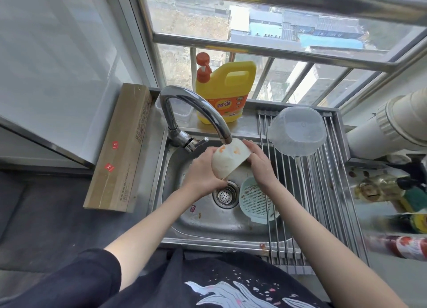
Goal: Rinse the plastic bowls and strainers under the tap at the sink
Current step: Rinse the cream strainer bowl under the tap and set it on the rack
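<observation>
A pale green strainer (pixel 255 198) lay in the sink's (pixel 203 224) near right corner. Above the drain, the left hand (pixel 203 173) and right hand (pixel 260 163) both curled their fingers round a white bowl (pixel 228 161) (orange-patterned, tilted) just under the tap (pixel 196 109). A clear bowl (pixel 298 131) sat upturned on the rack (pixel 323 192) at the far right.

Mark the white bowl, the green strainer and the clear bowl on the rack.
white bowl (pixel 227 161), head view, on its outer side wall between the hands.
green strainer (pixel 255 198), head view, on its slotted bottom, in the sink.
clear bowl (pixel 299 132), head view, on its upturned base, on the rack.
</observation>
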### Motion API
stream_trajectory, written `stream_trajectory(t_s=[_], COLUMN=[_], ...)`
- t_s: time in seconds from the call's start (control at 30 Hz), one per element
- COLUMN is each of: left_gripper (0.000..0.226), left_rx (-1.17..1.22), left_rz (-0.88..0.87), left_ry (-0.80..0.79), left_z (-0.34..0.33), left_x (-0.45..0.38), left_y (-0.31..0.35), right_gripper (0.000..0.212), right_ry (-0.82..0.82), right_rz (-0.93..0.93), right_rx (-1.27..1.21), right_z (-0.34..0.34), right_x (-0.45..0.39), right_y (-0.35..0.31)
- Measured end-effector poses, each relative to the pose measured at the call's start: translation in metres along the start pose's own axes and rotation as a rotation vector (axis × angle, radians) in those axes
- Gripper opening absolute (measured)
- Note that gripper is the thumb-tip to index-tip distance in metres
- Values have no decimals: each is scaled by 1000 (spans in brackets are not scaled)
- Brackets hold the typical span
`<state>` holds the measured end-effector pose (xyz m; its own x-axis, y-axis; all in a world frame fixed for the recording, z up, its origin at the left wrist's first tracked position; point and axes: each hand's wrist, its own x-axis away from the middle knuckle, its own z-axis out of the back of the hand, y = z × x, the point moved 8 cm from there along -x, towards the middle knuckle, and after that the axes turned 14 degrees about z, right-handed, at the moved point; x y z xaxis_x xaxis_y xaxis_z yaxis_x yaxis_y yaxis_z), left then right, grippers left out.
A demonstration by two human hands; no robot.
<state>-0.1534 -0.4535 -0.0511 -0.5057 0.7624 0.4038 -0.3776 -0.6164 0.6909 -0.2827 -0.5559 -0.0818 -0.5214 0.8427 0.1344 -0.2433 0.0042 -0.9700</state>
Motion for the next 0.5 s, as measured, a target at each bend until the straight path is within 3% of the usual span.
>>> stream_trajectory(t_s=[0.13, 0.27, 0.37, 0.5], left_gripper=[74, 50, 48, 61], left_rx=[-117, -69, -64, -109], left_rz=[-46, 2, 0, -17], left_ry=[11, 47, 34, 16], left_z=[3, 8, 5, 5], left_x=[0, -3, -4, -6], left_y=[6, 6, 4, 6], right_gripper=[69, 65, 59, 45], right_ry=[-206, -502, -626, -503], right_rz=[57, 486, 585, 344], right_rx=[471, 1045, 1059, 718], right_z=[-7, -51, -59, -42], right_x=[6, 43, 50, 33], right_y=[-18, -48, -47, -29])
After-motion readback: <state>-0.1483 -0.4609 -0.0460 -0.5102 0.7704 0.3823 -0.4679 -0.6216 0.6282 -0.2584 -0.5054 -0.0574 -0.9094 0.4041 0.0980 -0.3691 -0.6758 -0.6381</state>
